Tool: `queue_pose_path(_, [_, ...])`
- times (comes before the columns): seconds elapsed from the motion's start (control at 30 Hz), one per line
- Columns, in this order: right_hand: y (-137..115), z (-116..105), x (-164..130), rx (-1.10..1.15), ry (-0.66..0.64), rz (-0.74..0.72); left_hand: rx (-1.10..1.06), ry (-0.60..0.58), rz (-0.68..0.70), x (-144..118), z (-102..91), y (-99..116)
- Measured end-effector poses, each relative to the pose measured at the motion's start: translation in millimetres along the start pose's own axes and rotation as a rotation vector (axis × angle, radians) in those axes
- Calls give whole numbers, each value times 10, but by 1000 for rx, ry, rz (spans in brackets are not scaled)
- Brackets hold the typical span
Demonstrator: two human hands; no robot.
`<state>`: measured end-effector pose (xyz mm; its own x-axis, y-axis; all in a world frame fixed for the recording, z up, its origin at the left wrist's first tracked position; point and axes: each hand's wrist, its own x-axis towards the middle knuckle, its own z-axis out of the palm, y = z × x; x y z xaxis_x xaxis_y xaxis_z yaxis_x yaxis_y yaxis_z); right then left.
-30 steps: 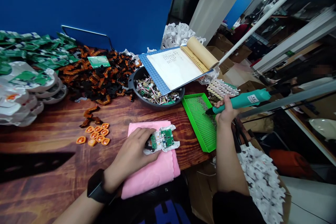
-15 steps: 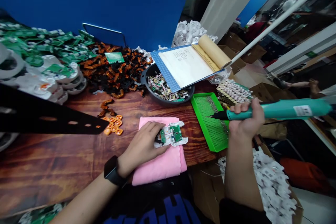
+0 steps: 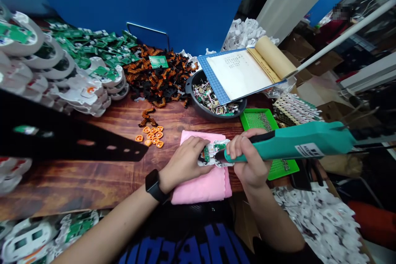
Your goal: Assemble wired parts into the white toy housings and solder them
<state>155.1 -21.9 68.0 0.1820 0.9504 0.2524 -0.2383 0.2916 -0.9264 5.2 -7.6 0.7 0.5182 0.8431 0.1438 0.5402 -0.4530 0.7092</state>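
Screwdriver [image 3: 297,145] now over board [image 3: 213,152]

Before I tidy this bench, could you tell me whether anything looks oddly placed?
Yes: an open notebook lies across the rim of the black bowl of wired parts, overhanging it with no table beneath, so it looks precariously perched.

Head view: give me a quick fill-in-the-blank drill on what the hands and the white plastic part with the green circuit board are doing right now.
1. The right hand grips a teal ____ whose tip points at the white plastic part with the green circuit board.
2. The left hand steadies that part on a folded ____ cloth.
3. The open paper notebook rests on the rim of a round black ____ of small wired parts.

Missing words: electric screwdriver; pink; bowl
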Motion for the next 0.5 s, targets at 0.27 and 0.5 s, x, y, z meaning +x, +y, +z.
queue_pose_path(0.27, [28,23,2,22,-6,-6,-4,-11,-2,1,11,-10])
queue_pose_path(0.5, [-84,28,63,77,31,-33,-26,164,102,-58,-58,-18])
